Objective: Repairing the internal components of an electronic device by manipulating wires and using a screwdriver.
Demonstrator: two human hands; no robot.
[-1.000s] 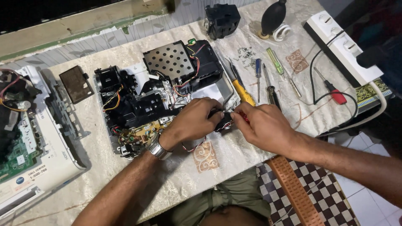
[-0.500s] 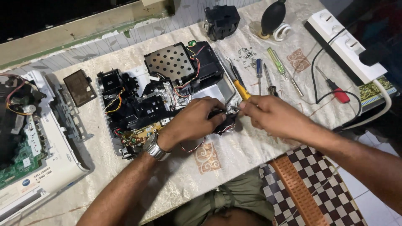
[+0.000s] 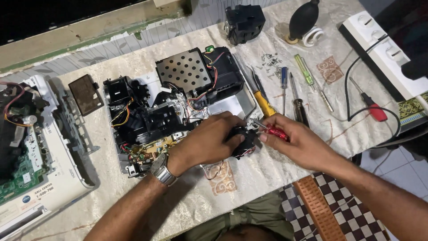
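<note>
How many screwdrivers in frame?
6, maybe more hidden: red one in right hand; yellow, blue, dark, green on cloth; red one near power strip.

The small black part point(image 3: 241, 139) is a dark, blocky piece with thin red and white wires coming out at its lower side. It is held just in front of the opened projector chassis point(image 3: 178, 107), near the chassis' front right corner, slightly above the patterned cloth. Fingers cover most of its left half, so its full shape cannot be seen.

The red-handled screwdriver point(image 3: 273, 131) is short, with a glossy red grip and a thin metal shaft. It lies almost level, to the right of the chassis' front corner, and its tip touches the top right of the black part.
</note>
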